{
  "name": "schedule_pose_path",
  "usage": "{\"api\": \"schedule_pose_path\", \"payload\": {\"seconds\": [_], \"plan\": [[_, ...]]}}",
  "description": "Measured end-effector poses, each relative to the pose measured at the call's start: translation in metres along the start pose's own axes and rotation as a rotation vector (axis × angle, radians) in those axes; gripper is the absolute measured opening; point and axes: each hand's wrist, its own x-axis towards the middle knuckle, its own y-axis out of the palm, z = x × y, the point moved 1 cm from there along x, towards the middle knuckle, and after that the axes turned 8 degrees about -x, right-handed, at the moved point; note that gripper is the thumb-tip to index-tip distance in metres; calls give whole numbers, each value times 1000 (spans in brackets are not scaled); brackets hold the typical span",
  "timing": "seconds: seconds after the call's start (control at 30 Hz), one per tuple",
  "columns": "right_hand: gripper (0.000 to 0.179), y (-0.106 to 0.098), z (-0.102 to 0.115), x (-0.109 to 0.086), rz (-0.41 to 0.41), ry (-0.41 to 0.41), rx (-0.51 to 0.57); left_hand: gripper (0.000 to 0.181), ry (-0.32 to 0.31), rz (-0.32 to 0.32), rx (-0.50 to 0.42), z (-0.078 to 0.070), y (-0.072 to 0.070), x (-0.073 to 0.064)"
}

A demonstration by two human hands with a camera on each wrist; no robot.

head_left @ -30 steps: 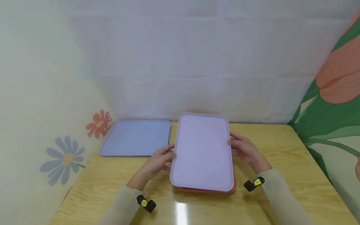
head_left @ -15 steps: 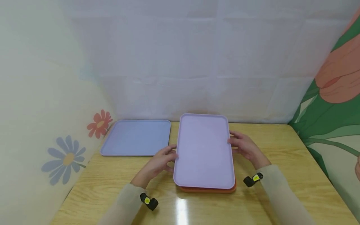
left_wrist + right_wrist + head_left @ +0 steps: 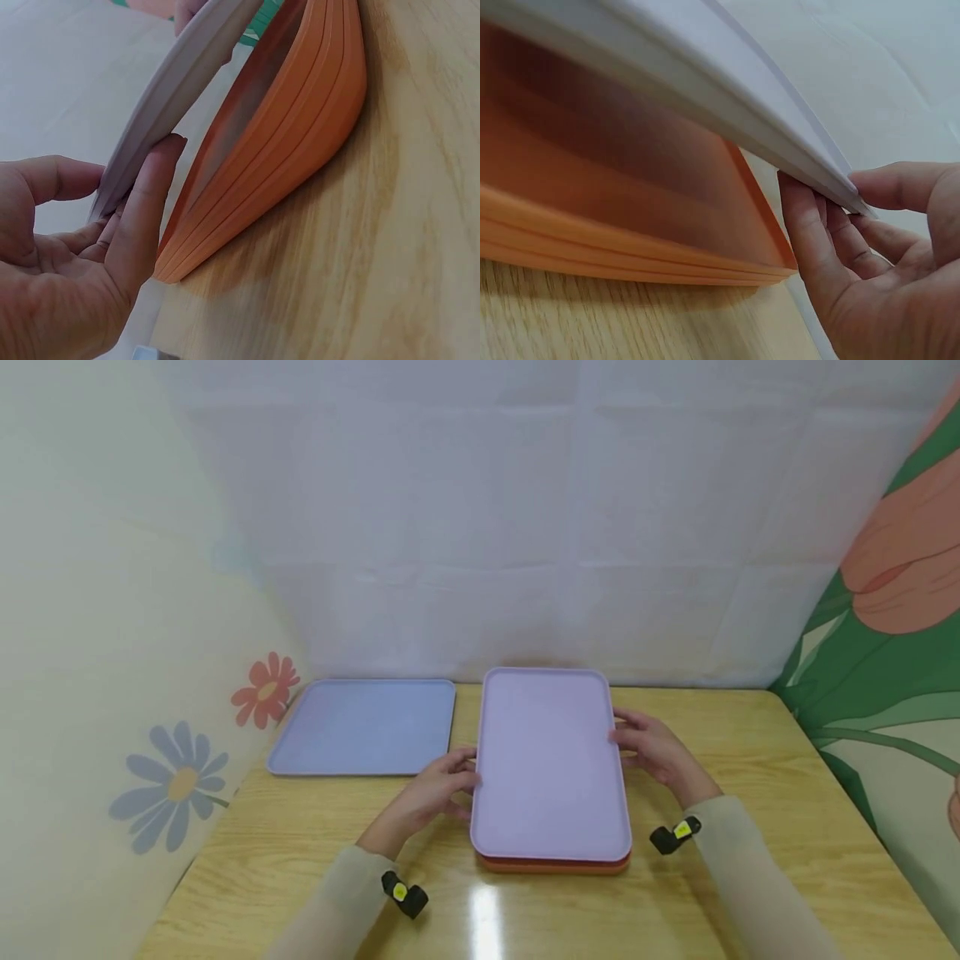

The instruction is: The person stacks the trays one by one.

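Observation:
A flat lilac tray (image 3: 551,764) with rounded corners is held level-ish above a stack of orange trays (image 3: 555,866), whose front edges show below it. My left hand (image 3: 431,793) pinches its left rim, thumb on top and fingers underneath. On the opposite side, my right hand (image 3: 660,756) grips the right rim the same way. Both wrist views show a gap between the lilac tray (image 3: 176,82) and the layered orange rims (image 3: 289,135). In the right wrist view the inside of the top orange tray (image 3: 630,150) is partly visible.
A pale blue tray (image 3: 363,727) lies on the wooden table (image 3: 315,827) at the back left, close to my left fingers. Behind the table hangs a white cloth (image 3: 480,527). Flower-patterned walls (image 3: 900,710) stand at both sides.
The lilac tray has shifted slightly right and turned straighter over the orange stack, showing more of the stack's front edge. My left hand has moved right with it; my right hand has barely moved.

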Motion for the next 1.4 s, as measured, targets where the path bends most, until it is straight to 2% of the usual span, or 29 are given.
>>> {"api": "schedule_pose_path", "payload": {"seconds": [0.17,0.57,0.87,1.03,1.2,1.3,1.4], "plan": [[66,-1,-1,2,-8,-3,-9,64,-1,-6,32,0,2,2],[66,0,-3,4,-37,35,-136,56,28,-25,146,0,10,7],[61,4,-9,7,-67,70,-271,41,49,-49,366,-2,15,8],[61,7,-10,6,-96,79,-358,31,83,-41,488,-2,18,8],[60,9,-9,4,-127,78,-425,41,96,-41,564,-1,20,9],[58,10,-9,4,-136,82,-445,47,136,-54,655,0,21,10],[58,9,-11,5,-132,77,-467,51,159,-65,699,-1,21,10]]}}
